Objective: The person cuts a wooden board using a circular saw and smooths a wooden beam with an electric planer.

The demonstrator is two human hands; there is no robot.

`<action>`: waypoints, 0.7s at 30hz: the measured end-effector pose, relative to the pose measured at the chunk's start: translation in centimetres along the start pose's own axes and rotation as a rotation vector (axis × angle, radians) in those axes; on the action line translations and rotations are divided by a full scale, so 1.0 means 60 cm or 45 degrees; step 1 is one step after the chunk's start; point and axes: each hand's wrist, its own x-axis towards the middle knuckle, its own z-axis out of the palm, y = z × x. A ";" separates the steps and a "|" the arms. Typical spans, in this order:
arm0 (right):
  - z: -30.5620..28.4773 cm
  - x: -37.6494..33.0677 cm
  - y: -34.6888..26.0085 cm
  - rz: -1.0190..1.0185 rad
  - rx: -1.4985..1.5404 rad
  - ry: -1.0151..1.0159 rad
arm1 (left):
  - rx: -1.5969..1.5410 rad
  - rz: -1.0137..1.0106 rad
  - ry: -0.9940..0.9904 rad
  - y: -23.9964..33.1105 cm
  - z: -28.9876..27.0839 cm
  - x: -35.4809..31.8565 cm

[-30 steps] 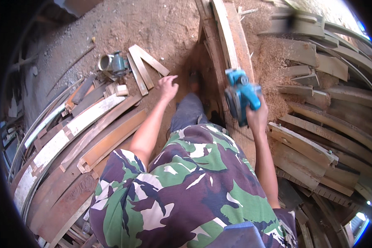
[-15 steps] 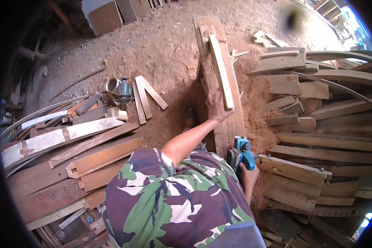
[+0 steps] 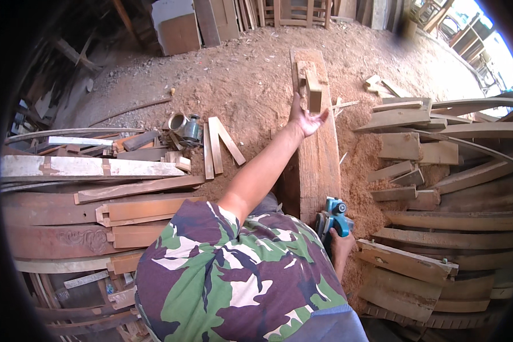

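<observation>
My left hand (image 3: pixel 309 121) is turned palm up over the plank bench (image 3: pixel 319 176), thumb and fingers apart. Just beyond it, a pale wooden batten (image 3: pixel 314 96) is tilted, its near end raised toward me, so it looks short. The thumb lies along the batten's left side; whether the palm touches the wood, I cannot tell. My right hand (image 3: pixel 341 244) is wrapped round the handle of a blue electric planer (image 3: pixel 337 215), low at the bench's right edge. Part of the planer is hidden by my camouflage shirt.
Stacked boards and curved wooden pieces (image 3: pixel 456 222) line the right side. More timber (image 3: pixel 148 212) lies at left. Beyond it are a metal can (image 3: pixel 178 122), a glass jar (image 3: pixel 192 131) and loose slats (image 3: pixel 215 145). Shavings (image 3: pixel 356 171) cover the ground beside the bench.
The batten lay flat along the bench under my left hand; now its near end is up. My left hand has moved farther away and turned palm up. The right hand keeps the planer.
</observation>
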 end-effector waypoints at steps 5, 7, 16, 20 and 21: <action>0.019 -0.005 -0.008 -0.048 0.054 -0.128 | -0.168 -0.213 -0.288 0.006 -0.072 0.047; 0.009 -0.006 -0.002 -0.010 -0.016 -0.112 | 0.103 -0.214 -0.027 -0.034 -0.032 0.002; 0.034 -0.003 0.023 -0.156 -0.173 -0.113 | 0.442 -0.307 0.018 -0.011 -0.020 -0.054; 0.036 -0.002 0.022 -0.173 -0.237 -0.077 | 0.600 -0.262 0.024 -0.001 -0.023 -0.057; 0.036 -0.001 0.022 -0.193 -0.247 -0.070 | 0.604 -0.270 0.004 0.001 -0.027 -0.052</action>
